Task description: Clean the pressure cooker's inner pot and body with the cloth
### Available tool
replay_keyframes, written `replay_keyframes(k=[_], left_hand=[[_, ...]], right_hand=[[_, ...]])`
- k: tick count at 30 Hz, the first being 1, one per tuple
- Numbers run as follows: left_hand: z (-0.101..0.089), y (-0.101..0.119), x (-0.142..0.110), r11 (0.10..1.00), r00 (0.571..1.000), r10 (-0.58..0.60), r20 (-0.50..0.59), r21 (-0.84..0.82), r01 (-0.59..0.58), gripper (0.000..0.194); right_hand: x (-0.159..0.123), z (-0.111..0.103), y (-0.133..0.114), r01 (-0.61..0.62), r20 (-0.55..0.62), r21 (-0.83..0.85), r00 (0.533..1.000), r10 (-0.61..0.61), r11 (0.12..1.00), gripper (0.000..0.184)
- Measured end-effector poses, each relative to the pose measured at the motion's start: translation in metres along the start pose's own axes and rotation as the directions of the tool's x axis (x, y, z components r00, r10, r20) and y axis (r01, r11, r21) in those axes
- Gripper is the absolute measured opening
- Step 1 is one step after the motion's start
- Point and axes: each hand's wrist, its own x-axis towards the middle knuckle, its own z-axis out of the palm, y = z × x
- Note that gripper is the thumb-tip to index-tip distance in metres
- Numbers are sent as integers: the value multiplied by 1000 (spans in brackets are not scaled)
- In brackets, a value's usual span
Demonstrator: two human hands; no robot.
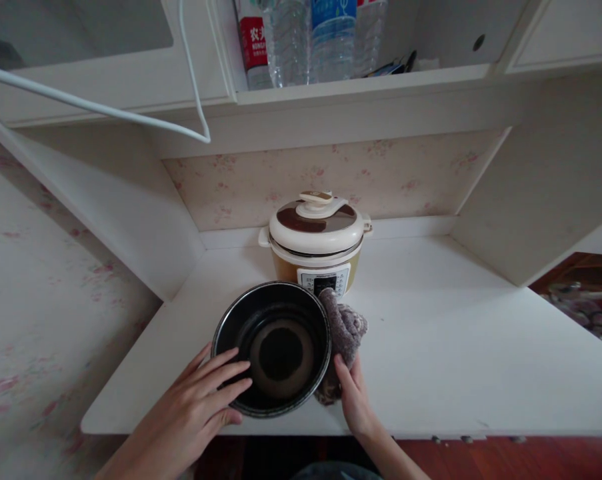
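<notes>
A black inner pot point(283, 353) of a cooker is tipped so that its inside faces me, above the front of the white counter. My left hand point(201, 400) grips its left rim, with fingers over the inner wall and the thumb at the outside. My right hand point(353, 397) is closed on a grey-brown cloth point(349, 330), bunched up against the pot's right outer side. Part of the cloth lies behind the pot, out of sight. Just behind stands a cream and gold electric pressure cooker point(317, 240) with its lid on; the pot and cloth overlap its lower front in view.
The white counter point(461, 333) runs between two side panels under a cabinet. Several plastic bottles point(331, 40) stand on the open shelf above. A white cable point(131, 119) hangs at the upper left. Drawer knobs point(467, 439) show below the counter's front edge.
</notes>
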Motion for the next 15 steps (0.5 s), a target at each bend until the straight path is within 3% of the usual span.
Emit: replay_keyframes(k=[4,9,15], left_hand=[[3,6,5,993,1000,8,-29,-116,-11,19],[7,27,10,981,987,-64,-147,-192,35,16],[19,49,10,967,968,-72,-239,-254,10,14]], right_hand=[[-1,1,-7,4,6,8,1000,-4,1000,58],[-4,3,-4,5,-38,46,999,-3,999,57],[-10,3,4,-24,-70,58,997,28,998,54]])
